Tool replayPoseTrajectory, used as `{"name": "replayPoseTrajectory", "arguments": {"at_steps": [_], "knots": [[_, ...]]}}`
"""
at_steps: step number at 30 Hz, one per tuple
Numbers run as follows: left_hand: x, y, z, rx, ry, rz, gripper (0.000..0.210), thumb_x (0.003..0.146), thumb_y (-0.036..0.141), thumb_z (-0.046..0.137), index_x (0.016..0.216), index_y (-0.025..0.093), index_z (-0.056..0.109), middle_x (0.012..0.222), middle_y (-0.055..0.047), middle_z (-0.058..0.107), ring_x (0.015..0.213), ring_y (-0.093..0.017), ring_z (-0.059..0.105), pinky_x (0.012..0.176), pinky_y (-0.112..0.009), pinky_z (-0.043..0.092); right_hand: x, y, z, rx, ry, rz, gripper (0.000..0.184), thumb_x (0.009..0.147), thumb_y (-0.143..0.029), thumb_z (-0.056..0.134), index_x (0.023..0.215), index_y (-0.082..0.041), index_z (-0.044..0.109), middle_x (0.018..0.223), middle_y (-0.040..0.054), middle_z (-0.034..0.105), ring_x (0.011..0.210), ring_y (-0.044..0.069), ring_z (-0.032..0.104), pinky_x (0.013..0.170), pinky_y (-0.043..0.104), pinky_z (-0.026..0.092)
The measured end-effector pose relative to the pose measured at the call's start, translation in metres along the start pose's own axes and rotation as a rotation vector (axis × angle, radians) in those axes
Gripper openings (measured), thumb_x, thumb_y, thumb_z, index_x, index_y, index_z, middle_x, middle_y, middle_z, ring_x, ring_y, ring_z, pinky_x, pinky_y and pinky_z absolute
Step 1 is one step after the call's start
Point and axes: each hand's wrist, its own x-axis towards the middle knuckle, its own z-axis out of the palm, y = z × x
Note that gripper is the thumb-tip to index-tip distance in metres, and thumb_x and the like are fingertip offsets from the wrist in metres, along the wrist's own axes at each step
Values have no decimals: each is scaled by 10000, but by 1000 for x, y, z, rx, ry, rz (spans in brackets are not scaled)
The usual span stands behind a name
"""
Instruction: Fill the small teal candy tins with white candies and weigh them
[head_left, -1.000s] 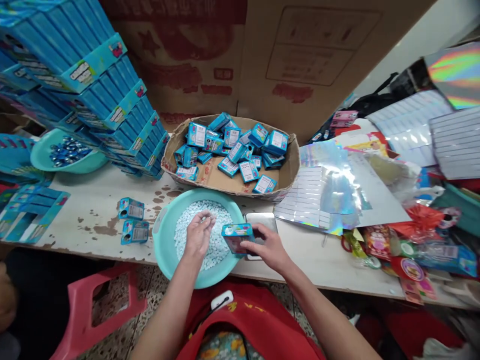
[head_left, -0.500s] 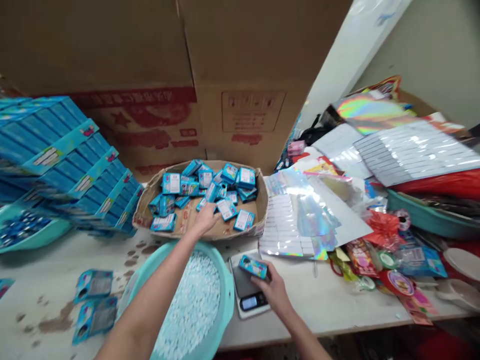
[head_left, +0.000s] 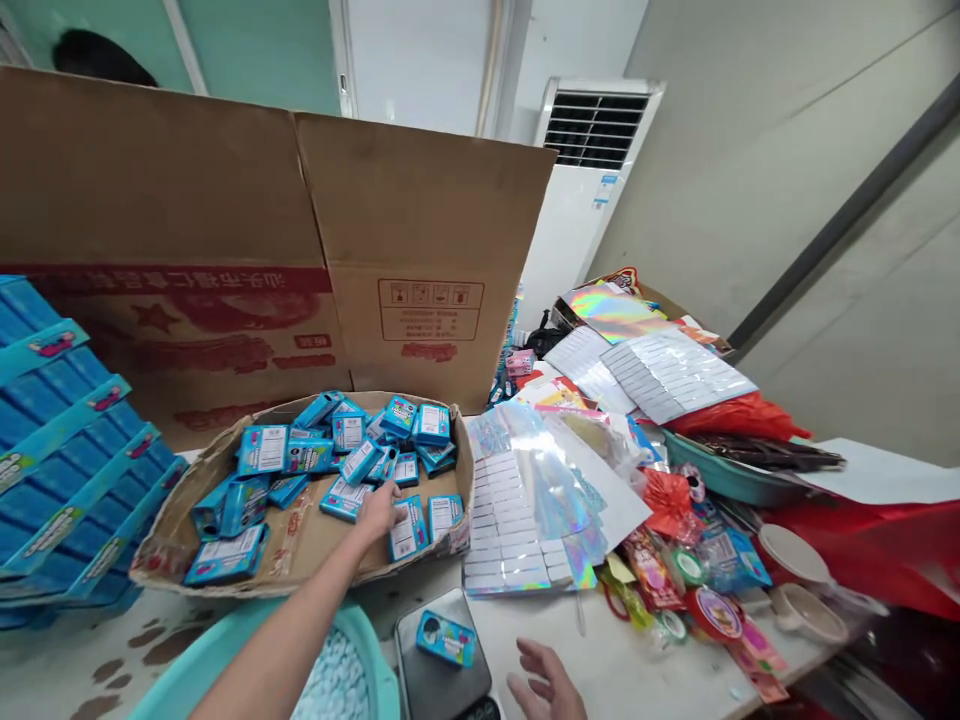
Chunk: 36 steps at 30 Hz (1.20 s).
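Note:
My left hand (head_left: 379,512) reaches into a shallow cardboard tray (head_left: 292,590), fingers closed at the left edge of a small blue printed box (head_left: 409,530). Several similar boxes lie loosely around it, mostly toward the back and left of the tray. To the right of a small digital scale (head_left: 409,640), my right hand (head_left: 547,685) is open, fingers spread, holding nothing. A blue box (head_left: 446,639) rests flat on the scale's plate. The scale's display is mostly cut off at the bottom of the view.
A teal basin (head_left: 191,655) of pale blue pellets stands before the tray, partly behind my left forearm. Stacked blue display cartons (head_left: 67,470) rise at left, and a large cardboard box (head_left: 420,220) behind. Shiny sheets (head_left: 525,500) and assorted packets (head_left: 652,570) spread to the right.
My right hand has let go of its blue box, now on the scale, and drawn back. My left hand has moved onto a box in the tray, which has shifted. The view has tilted up and right.

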Motion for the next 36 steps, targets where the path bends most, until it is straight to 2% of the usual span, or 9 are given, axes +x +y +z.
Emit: {"name": "replayPoseTrajectory", "arguments": {"at_steps": [5,10,12,15,19,24,28,31,36], "knots": [[-42,5,-43,14,208,96,122,768,244,530,857,233,613,952,-71,641,996,-274,513,812,-340,376,4,-52,-9,-90,-125,-169,390,742,-538,618,993,-241,649,1022,115,681,981,315,652,847,489,549],[-148,17,-92,-133,500,193,121,759,330,589,775,215,622,813,-37,630,837,-228,515,806,-338,390,-16,-106,-6,-144,-114,-433,372,840,-380,593,1161,-197,552,1126,124,616,1033,257,600,888,462,524],[-196,28,-92,-246,491,169,148,746,366,615,769,220,627,789,-20,623,803,-210,525,780,-321,403,-39,-124,10,-154,-164,-553,518,828,-346,623,1301,-225,452,1265,133,538,1184,279,511,982,485,462],[-256,40,-69,-423,364,33,127,707,358,666,715,236,631,700,-2,602,695,-184,521,678,-291,412,-81,-134,50,-201,-405,-636,956,710,-403,738,1465,-234,177,1456,151,343,1345,348,326,1093,555,324],[-297,20,-42,-626,225,-153,139,719,366,668,784,246,644,709,-2,589,611,-154,510,608,-278,431,-117,-121,102,-166,-574,-502,1002,705,-316,698,1480,-193,74,1426,179,365,1321,335,367,1070,534,358],[-278,-85,-40,-522,481,-291,379,785,452,559,1079,213,586,1109,-83,577,861,-218,600,809,-371,489,-125,-96,120,-16,-735,-429,920,662,-223,659,1456,-216,194,1411,109,414,1306,255,410,1096,416,359],[-230,-168,-3,-77,364,-358,512,808,462,495,1176,108,542,1165,-178,556,1131,-336,490,974,-485,384,-130,-80,127,83,-663,-529,748,723,-255,612,1410,-244,316,1341,83,496,1243,228,478,1064,391,394],[-196,-174,40,36,390,-330,562,851,443,457,1251,49,475,1232,-230,515,1214,-351,411,1041,-495,288,-130,-70,135,48,-537,-530,681,738,-323,621,1367,-232,374,1276,101,545,1183,243,521,1027,413,423],[-161,-123,80,-34,397,-429,537,857,521,433,1156,86,533,1205,-232,507,1156,-372,431,969,-495,335,-128,-63,142,-42,-431,-483,664,690,-385,661,1300,-237,444,1230,109,541,1150,276,521,998,447,425]]}}
